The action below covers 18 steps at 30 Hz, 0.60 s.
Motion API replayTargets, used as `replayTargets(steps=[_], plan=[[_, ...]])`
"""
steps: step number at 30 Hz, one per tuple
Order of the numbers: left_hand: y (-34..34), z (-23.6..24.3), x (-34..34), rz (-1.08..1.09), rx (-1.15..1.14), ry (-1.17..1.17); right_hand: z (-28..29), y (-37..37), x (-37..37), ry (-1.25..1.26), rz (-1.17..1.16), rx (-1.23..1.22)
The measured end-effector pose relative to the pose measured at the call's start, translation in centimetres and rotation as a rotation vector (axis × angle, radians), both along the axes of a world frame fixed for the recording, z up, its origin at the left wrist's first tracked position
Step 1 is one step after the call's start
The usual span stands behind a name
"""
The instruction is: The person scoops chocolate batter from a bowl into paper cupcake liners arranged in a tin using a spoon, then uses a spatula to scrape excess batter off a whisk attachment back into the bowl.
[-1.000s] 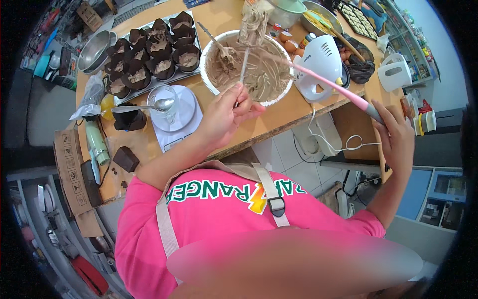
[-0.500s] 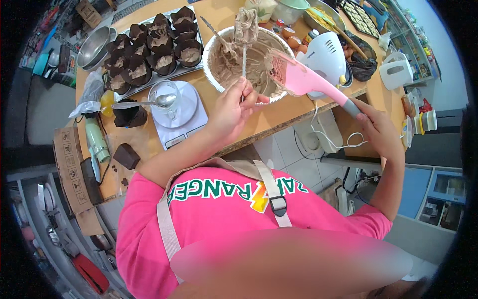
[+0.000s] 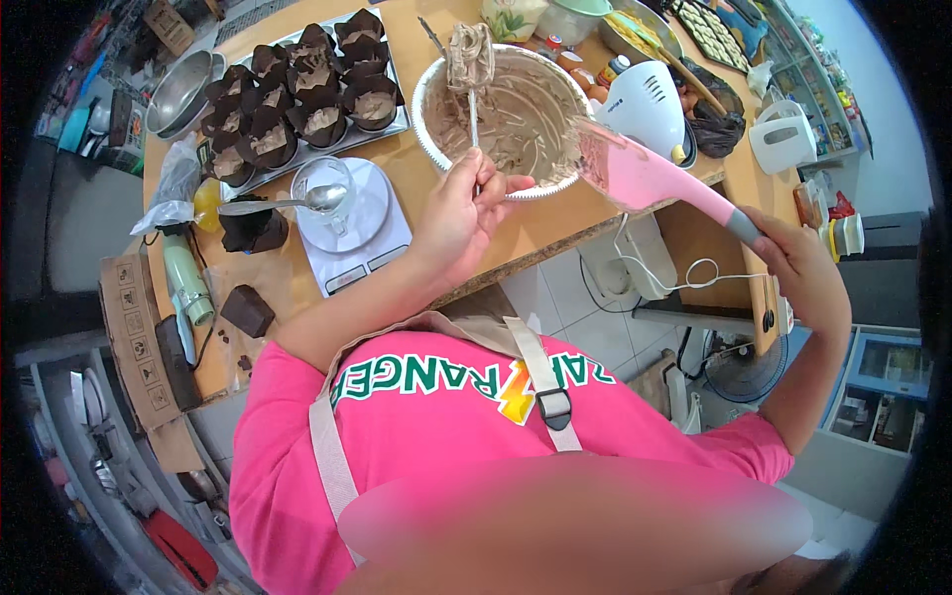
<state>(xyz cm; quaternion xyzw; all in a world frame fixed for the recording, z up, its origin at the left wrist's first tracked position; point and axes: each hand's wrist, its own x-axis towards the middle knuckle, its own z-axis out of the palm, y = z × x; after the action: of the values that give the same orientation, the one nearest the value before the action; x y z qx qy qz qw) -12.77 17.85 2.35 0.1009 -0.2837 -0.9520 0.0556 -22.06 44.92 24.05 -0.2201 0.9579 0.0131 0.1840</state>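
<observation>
My left hand [image 3: 474, 193] is closed round the thin stem of a mixer beater [image 3: 470, 59], held upright with its batter-coated head over the near left side of the bowl. A second metal stem [image 3: 432, 38] sticks up beside it, its lower part hidden. The white mixing bowl [image 3: 570, 186] has brown batter smeared round its inner wall. Off to the right, my right hand [image 3: 805, 266] is closed on the grey end of a pink spatula [image 3: 684, 188]. The spatula's blade, streaked with batter, reaches the bowl's right rim.
Left of the bowl, a tray [image 3: 402, 119] holds several filled dark paper cups. A glass with a spoon stands on a white scale [image 3: 387, 238]. A white hand mixer [image 3: 645, 114], eggs and a metal bowl [image 3: 645, 50] are at the right. A white cable [image 3: 674, 283] hangs below the table edge.
My right hand has moved right and slightly down, drawing the spatula back toward the bowl's rim. The beater in my left hand has shifted slightly left, and the second stem now stands higher beside it.
</observation>
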Motion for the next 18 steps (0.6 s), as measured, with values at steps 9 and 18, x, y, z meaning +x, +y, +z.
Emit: replayTargets(steps=[9,18], plan=[[-0.7,0.1,-0.1,-0.052,-0.207,0.036,0.3,2.2,-0.6,0.321,0.272,-0.215],[-1.0,-0.2,-0.1,-0.093,-0.24,0.043,-5.2,2.5,-3.2,0.327,0.236,-0.262]])
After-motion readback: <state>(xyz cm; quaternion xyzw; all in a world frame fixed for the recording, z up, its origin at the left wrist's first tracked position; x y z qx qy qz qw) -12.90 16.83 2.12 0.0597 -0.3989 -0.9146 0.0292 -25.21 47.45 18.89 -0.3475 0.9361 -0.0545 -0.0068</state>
